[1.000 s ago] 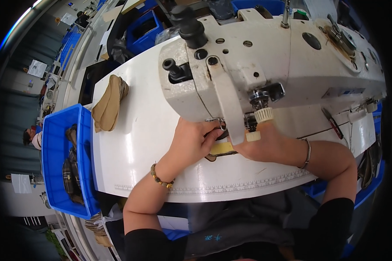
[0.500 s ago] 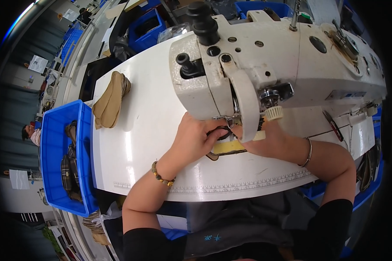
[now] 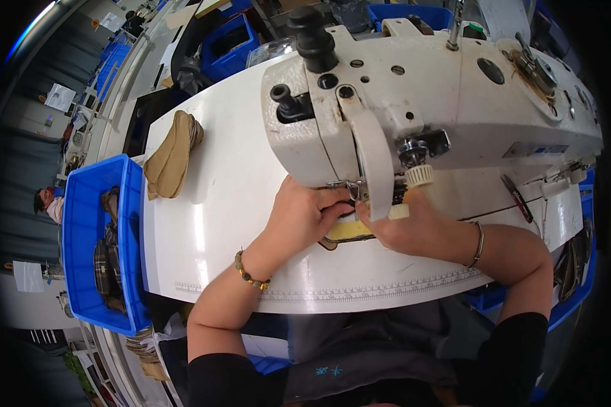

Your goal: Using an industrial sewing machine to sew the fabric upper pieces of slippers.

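Note:
A white sewing machine (image 3: 414, 88) stands over the white table. Under its presser foot (image 3: 353, 190) lies a fabric piece (image 3: 349, 232) with a yellow face, a dark edge and a tan corner. My left hand (image 3: 309, 210) pinches the dark edge of this piece, thumb and fingers closed beside the foot. From the other side, my right hand (image 3: 407, 224) has its fingers closed on the piece, close to the needle. The machine's curved white lever and the knuckles hide part of the right fingertips and most of the piece.
At the left of the table (image 3: 231, 163) lies a stack of tan fabric pieces (image 3: 168, 156). A blue bin (image 3: 102, 237) with dark and plaid pieces stands beyond that edge. Small snips (image 3: 517, 198) lie right of my right hand. A printed ruler (image 3: 353, 294) runs along the front edge.
The view has shifted slightly. My right fingers have moved a little left toward the presser foot, and less of the yellow face shows. My left hand keeps its pinch.

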`<action>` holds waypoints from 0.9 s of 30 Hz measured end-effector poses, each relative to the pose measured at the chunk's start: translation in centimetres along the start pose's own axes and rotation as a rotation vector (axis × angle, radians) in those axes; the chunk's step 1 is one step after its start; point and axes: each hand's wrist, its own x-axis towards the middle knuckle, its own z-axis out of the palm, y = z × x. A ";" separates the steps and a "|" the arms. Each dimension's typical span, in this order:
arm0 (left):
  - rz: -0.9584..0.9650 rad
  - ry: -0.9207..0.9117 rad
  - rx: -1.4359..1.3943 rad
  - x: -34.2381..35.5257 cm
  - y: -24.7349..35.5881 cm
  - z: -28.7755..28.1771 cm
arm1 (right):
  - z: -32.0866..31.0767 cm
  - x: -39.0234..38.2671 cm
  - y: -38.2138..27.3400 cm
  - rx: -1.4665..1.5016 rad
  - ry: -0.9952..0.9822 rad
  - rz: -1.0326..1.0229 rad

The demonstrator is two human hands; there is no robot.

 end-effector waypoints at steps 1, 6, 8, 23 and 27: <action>-0.069 0.021 -0.034 0.0 -0.1 0.3 | 0.4 -0.1 0.0 0.001 -0.001 -0.004; -0.140 0.092 -0.034 0.3 -0.8 1.1 | 1.0 0.0 0.5 0.255 0.131 0.193; -0.148 0.106 0.011 0.3 -0.9 1.2 | 0.9 0.0 0.6 0.272 0.152 0.211; -0.280 0.111 -0.151 0.9 -0.2 0.7 | 1.4 -0.5 1.1 0.255 0.101 0.392; -0.218 0.134 -0.063 0.2 -0.5 1.4 | 1.9 -0.1 0.8 0.283 0.129 0.360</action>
